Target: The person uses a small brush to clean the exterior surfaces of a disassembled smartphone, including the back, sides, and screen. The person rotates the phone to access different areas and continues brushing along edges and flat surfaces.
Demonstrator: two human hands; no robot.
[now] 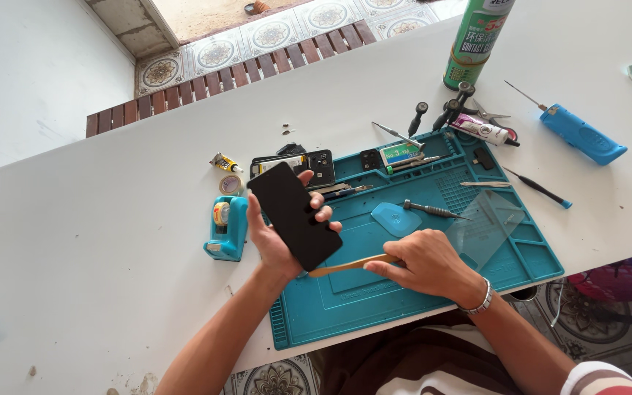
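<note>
Left hand [281, 238] grips a black flat phone screen [294, 216]; right hand [426, 263] pinches a thin wooden stick [349, 266]
Stick's tip hidden beneath the screen, above a teal rubber work mat [360, 296]

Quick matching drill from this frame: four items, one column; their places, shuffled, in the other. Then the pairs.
Items:
1. black phone
2. tape dispenser
3. spray can
4. blue handheld tool

Places:
A. far edge of the table, upright, beyond the mat
B. in the left hand
C. right of the mat, lying flat
D. left of the mat, beside the left hand

Pairs: 1-B, 2-D, 3-A, 4-C
</note>
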